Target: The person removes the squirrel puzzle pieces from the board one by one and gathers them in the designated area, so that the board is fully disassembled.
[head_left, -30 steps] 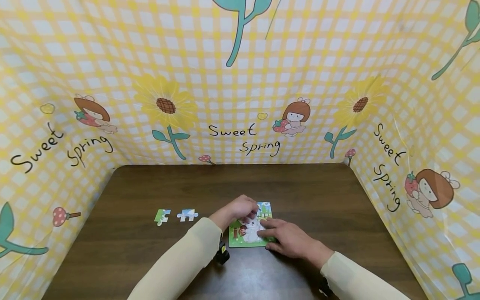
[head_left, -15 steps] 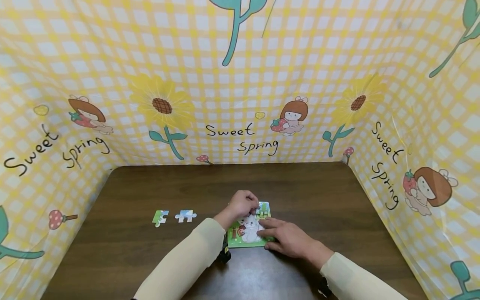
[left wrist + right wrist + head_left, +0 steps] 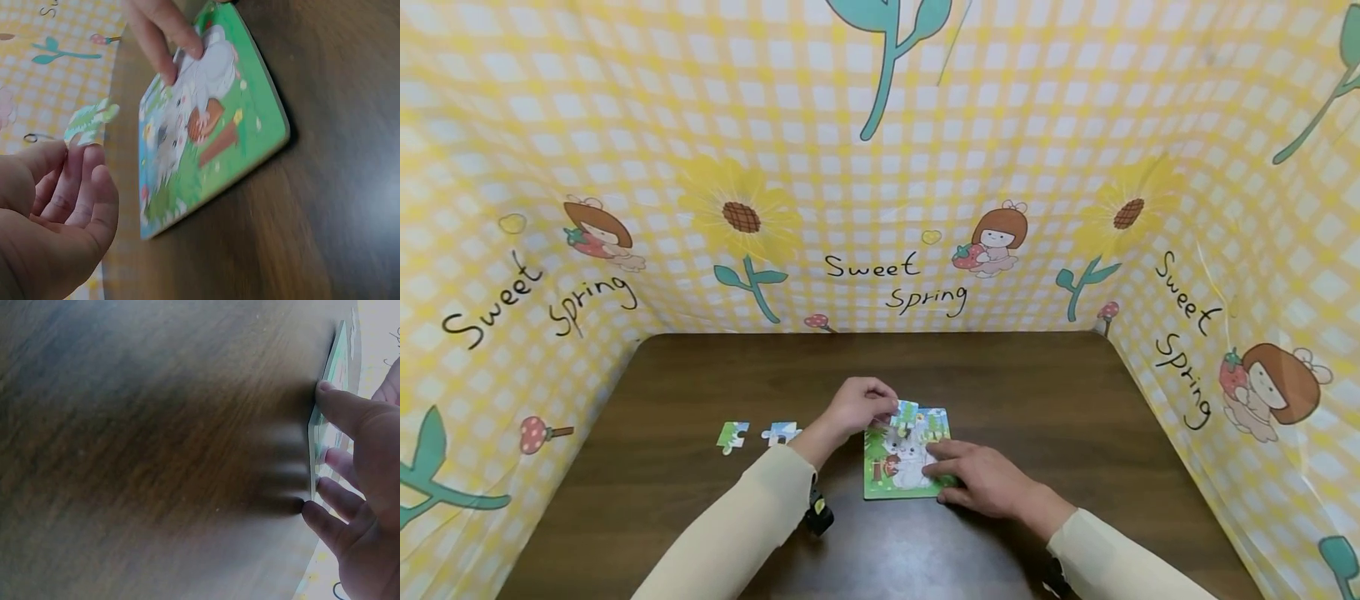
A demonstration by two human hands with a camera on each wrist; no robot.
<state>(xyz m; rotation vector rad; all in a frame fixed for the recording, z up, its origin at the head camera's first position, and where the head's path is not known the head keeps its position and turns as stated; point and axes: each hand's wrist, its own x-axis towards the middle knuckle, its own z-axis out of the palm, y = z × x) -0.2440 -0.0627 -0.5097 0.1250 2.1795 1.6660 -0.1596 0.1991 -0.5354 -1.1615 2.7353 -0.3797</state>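
Note:
My left hand (image 3: 859, 406) pinches a jigsaw piece (image 3: 906, 413) printed with green trees and blue sky, between thumb and forefinger. In the left wrist view the piece (image 3: 90, 122) is held apart from the puzzle board. The board (image 3: 880, 492) lies flat on the table, with a white rabbit picture on a green ground. A greyish patch shows near the rabbit's head; whether it is a gap is unclear. My right hand (image 3: 985, 479) rests on the board's right side, fingers spread over the picture. The right wrist view shows its thumb (image 3: 331, 394) at the board's edge.
Two loose jigsaw pieces lie left of the board: a green and white one (image 3: 730, 435), and a blue and white one (image 3: 779, 431) partly beside my left sleeve. A checked yellow cloth (image 3: 880, 192) stands around the brown wooden table (image 3: 760, 367).
My left hand has drawn back to the left from over the board, and the piece in its fingers now shows plainly. My right hand has stayed on the board.

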